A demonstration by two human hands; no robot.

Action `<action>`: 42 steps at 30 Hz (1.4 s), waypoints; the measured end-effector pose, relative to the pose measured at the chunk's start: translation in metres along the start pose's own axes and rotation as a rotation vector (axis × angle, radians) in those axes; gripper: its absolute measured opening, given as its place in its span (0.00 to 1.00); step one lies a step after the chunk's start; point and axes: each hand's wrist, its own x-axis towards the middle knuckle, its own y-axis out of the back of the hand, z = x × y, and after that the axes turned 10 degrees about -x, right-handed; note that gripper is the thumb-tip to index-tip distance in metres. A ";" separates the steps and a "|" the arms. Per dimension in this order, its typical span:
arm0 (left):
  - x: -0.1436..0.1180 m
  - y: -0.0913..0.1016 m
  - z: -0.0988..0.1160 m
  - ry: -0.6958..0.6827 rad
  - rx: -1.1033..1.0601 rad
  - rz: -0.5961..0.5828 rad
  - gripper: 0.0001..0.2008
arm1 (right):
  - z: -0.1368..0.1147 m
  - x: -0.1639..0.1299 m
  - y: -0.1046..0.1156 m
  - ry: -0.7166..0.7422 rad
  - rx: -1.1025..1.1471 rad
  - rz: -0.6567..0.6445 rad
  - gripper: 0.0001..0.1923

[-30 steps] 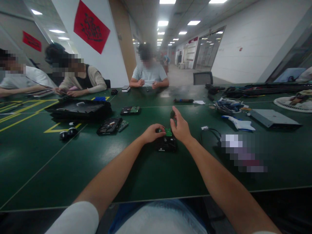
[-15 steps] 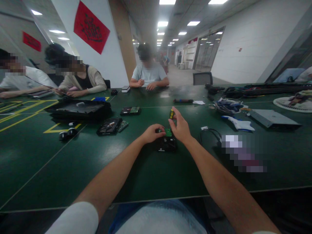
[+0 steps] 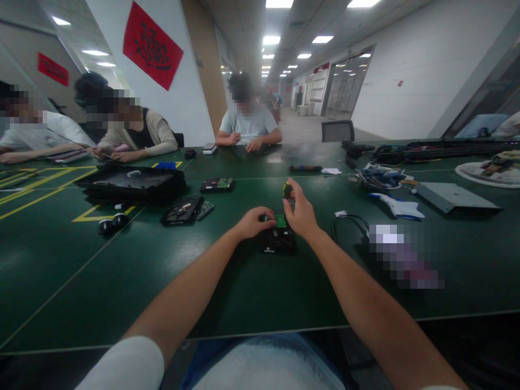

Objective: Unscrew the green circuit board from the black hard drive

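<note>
A black hard drive with a green circuit board lies on the table before me. My left hand has its fingers curled at the drive's left side, thumb and fingertips by the board, steadying it. In my right hand is a yellow and black screwdriver, held upright by its handle above the board. The tool's shaft and tip are too small and hidden to make out.
Another hard drive with a loose circuit board sits to the left; a further drive lies beyond. A black tray stands far left. On the right are a cable, a glove and a grey metal case. Co-workers sit opposite.
The screwdriver handle has turned slightly in my right hand, and its fingers have shifted a little. My left hand and the hard drive stay in place.
</note>
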 end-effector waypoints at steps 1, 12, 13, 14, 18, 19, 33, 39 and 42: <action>0.000 0.000 0.000 0.003 0.002 -0.001 0.10 | 0.000 0.000 0.000 0.001 -0.004 0.001 0.35; -0.001 0.000 0.005 0.030 -0.005 0.002 0.10 | -0.003 0.001 0.003 0.017 -0.025 -0.022 0.37; -0.001 0.000 0.005 0.031 -0.004 0.005 0.10 | -0.003 0.001 0.003 0.013 -0.028 -0.019 0.36; -0.001 0.000 0.005 0.031 -0.005 0.007 0.10 | -0.003 0.001 0.003 0.010 -0.033 -0.017 0.36; 0.000 0.000 0.003 0.025 -0.004 0.005 0.10 | -0.003 0.001 0.003 0.027 -0.044 -0.024 0.35; 0.000 0.000 0.002 0.024 -0.004 0.004 0.10 | -0.003 0.001 0.003 0.033 -0.038 -0.026 0.35; 0.000 0.001 0.001 0.021 -0.002 -0.003 0.10 | -0.003 0.001 0.002 0.004 -0.015 -0.004 0.35; 0.000 0.000 0.001 0.032 0.003 0.000 0.11 | -0.002 0.001 0.002 0.012 -0.038 -0.010 0.35; 0.000 0.000 0.001 0.023 0.004 0.003 0.11 | -0.001 0.001 0.001 0.019 -0.031 -0.014 0.36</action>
